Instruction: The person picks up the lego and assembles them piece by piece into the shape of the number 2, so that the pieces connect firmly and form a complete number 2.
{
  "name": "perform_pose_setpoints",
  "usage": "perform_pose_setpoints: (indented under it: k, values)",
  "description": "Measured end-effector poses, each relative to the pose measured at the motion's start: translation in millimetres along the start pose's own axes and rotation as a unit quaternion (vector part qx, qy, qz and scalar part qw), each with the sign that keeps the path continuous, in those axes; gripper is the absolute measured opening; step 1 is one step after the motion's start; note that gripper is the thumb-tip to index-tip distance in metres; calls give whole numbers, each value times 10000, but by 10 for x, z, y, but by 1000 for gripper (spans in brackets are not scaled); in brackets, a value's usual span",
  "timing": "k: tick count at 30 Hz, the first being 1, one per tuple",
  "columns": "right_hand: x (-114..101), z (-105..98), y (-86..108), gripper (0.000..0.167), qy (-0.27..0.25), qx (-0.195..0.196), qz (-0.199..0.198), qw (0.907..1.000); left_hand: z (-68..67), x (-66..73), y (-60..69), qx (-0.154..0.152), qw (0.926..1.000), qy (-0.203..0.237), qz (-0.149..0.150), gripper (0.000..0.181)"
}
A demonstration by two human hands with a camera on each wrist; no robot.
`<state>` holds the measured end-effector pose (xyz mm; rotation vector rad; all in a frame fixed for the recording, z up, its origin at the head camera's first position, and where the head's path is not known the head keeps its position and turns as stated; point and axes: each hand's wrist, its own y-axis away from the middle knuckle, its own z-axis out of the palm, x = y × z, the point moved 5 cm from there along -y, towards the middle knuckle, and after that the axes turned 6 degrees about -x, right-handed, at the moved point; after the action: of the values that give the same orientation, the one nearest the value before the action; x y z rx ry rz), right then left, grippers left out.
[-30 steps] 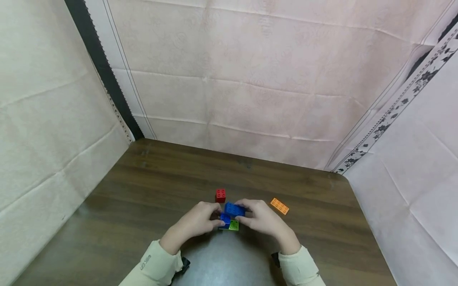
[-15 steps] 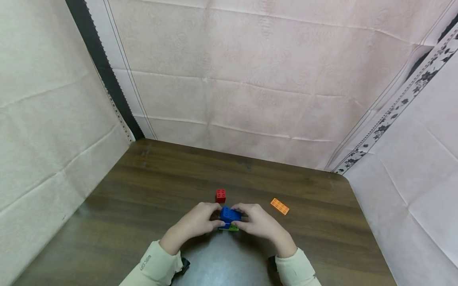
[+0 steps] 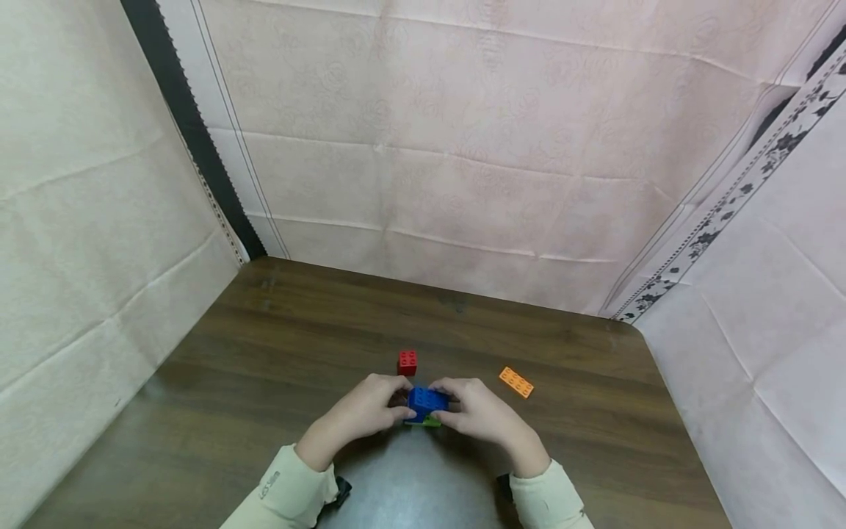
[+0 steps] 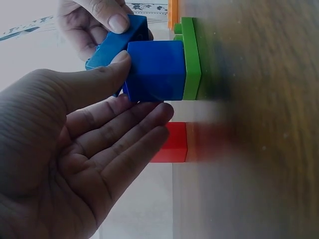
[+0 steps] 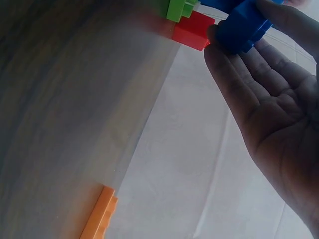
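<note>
A green studded plate (image 4: pixel 192 59) lies on the table with a blue building brick (image 4: pixel 158 69) standing on its left part. My left hand (image 3: pixel 363 408) holds that lower brick, thumb on the near side and fingers on the far side. Above it, my right hand (image 3: pixel 485 413) pinches a second, longer blue brick (image 3: pixel 429 398) between thumb and fingers. In the left wrist view this upper brick is tilted against the lower one, and it overhangs the green plate. Whether their studs are joined is hidden by the thumb.
Just behind the hands a red brick (image 3: pixel 407 362) sits on the wooden table (image 3: pixel 317 308). An orange studded plate (image 3: pixel 516 382) lies to the right, beyond the right hand. Pale cloth (image 3: pixel 423 147) hangs around the table at the back and sides.
My right hand has carried the upper blue brick leftward over the lower blue brick, then shifted it slightly right and down. The left hand has stayed in place.
</note>
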<state>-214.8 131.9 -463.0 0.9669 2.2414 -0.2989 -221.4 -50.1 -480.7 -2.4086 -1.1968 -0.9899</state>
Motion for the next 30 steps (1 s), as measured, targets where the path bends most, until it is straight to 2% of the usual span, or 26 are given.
perform_pose_setpoints:
  k: [7, 20, 30]
  values:
    - [-2, 5, -15, 34, 69, 8, -7, 10000, -7, -6, -5, -7, 10000, 48, -4, 28]
    - [-12, 60, -78, 34, 499, 29, -164, 9986, 5, -35, -12, 13, 10000, 72, -28, 26]
    - [-12, 82, -111, 35, 630, 6, -88, 9980, 15, -57, -26, 33, 9999, 119, -63, 22]
